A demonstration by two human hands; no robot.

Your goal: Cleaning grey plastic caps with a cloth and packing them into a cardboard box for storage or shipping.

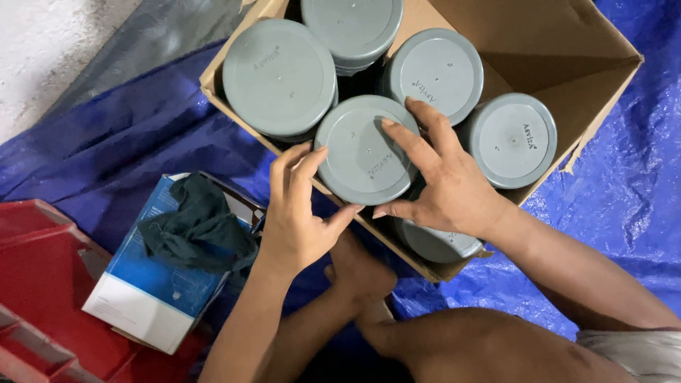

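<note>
Gripping one grey cap (365, 150) at the near edge of the carton (582, 85), with both hands on it. Left hand (294, 220) pinching the cap's near-left rim, fingers (306, 164) curled over the top and thumb pressing underneath, clamped on the cap. Right hand (443, 184) lying across the cap's right side, fingers (415, 145) spread flat on its face, thumb hooking the near rim, likewise closed on it. Resting half over the carton's near wall, tilted slightly, neither fully inside nor clear of it; impossible telling whether going in or coming out.

Sitting just behind the hands, on a blue tarp (624, 213) on the floor, a bent leg (454, 347) and a foot (362, 273) showing below the wrists. Lying to the left, a blue-and-white box (152, 298) with a dark rag (198, 227) on top, beside a red bin (35, 284).

Standing further in, four more caps: one at the right (512, 140), one at centre (434, 73), a large one at the left (279, 76), one at the far edge (351, 28). Peeking out beneath the right wrist, a sixth (436, 245). Judging by this, filling most of the carton, with bare cardboard only at the far right corner, so most of the handling looking done and little room left.
</note>
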